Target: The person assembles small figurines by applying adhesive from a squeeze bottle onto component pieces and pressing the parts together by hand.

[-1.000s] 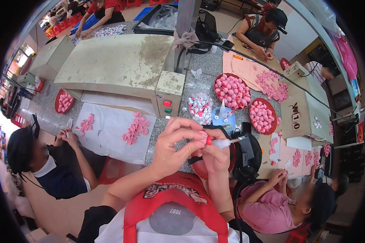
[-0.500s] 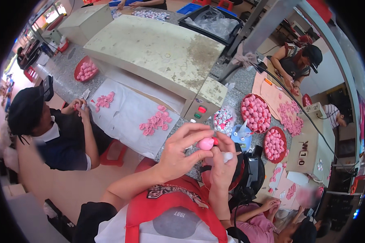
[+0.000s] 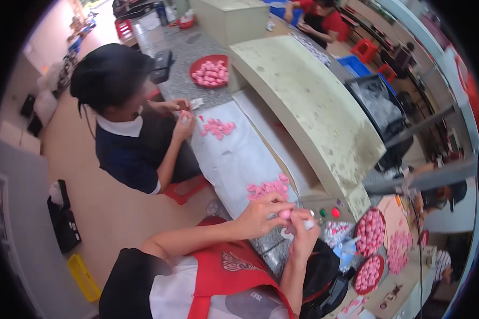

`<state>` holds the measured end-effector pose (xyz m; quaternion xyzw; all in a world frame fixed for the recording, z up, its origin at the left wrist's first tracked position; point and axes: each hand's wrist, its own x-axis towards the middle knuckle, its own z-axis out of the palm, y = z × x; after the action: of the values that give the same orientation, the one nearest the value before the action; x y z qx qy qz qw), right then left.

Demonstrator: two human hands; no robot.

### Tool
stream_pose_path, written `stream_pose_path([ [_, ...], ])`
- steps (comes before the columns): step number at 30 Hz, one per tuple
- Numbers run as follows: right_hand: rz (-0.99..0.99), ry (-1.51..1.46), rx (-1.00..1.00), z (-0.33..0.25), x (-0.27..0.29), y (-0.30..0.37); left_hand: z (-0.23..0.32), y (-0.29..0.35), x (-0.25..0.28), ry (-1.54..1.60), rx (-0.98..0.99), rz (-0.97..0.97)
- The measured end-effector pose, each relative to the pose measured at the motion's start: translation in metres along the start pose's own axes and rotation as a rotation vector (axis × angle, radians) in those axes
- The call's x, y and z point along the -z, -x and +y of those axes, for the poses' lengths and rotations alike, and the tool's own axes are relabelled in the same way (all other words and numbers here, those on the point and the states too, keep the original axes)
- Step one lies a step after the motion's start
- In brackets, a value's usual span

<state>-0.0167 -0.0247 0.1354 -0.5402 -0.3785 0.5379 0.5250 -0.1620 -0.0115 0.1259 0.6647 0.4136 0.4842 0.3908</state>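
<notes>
My left hand [image 3: 258,217] is closed, pinching a small rounded pink piece [image 3: 285,214] between thumb and fingertips. Close against it, my right hand [image 3: 302,239] is curled with its fingertips by the pink piece. A small white rounded object [image 3: 308,224] sticks out of the right hand's grip; its kind is not clear, as the fingers cover most of it. Both hands are above the near end of a white sheet [image 3: 223,159]. Flat pink pieces [image 3: 269,186] lie loosely on that sheet, just beyond my left hand.
A long cream machine housing [image 3: 308,111] with a red and a green button rises beyond the sheet. Red baskets of pink balls [image 3: 371,231] stand at right, another red basket [image 3: 210,70] at far left. A co-worker [image 3: 127,122] sits at left, hands over the sheet.
The view has swung to the left, so the co-worker and machine appear farther right. Both my hands stay together at the pink piece; the red part beside it no longer shows clearly.
</notes>
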Motion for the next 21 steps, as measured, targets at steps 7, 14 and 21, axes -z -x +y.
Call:
stream_pose_path([
  [7,0.071,0.162,-0.272,0.065,-0.037,-0.004,-0.160,-0.105,0.144,0.673,0.621,0.531],
  [14,0.160,0.255,-0.390,0.082,-0.057,-0.017,-0.296,-0.246,0.271,0.780,0.508,1.000],
  [21,0.067,0.467,-0.405,0.120,-0.074,-0.070,-0.273,-0.183,0.190,0.299,0.584,0.708],
])
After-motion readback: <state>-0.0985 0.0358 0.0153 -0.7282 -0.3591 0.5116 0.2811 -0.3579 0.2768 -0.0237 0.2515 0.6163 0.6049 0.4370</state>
